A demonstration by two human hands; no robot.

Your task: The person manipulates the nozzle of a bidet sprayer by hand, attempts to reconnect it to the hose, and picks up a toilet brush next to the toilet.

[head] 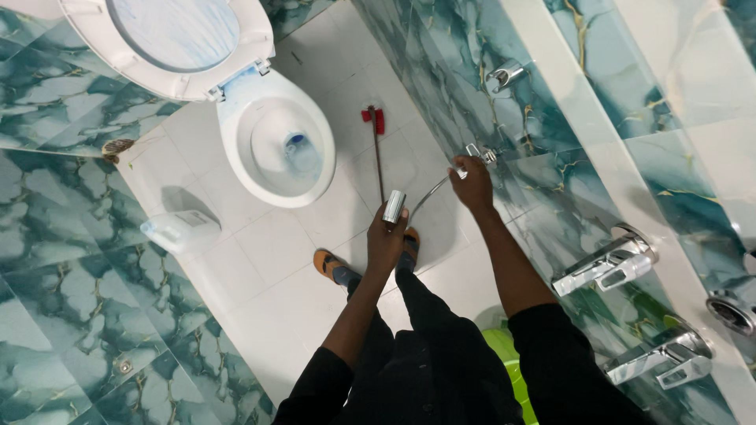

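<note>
I look straight down at a white tiled floor (pixel 276 260) between green marbled walls. My left hand (pixel 386 240) is closed around a shiny metal spray head (pixel 394 207), held upright above my sandalled feet. A thin metal hose (pixel 429 193) runs from the spray head up to the right. My right hand (pixel 472 185) reaches to the wall and its fingers pinch the small chrome valve (pixel 482 153) there, where the hose ends. The toilet (pixel 276 145) stands just beside, to the left, seat lid raised, blue water in the bowl. A brush with a red head (pixel 375 120) lies on the floor between toilet and wall. Chrome taps (pixel 606 264) jut from the wall at right.
</note>
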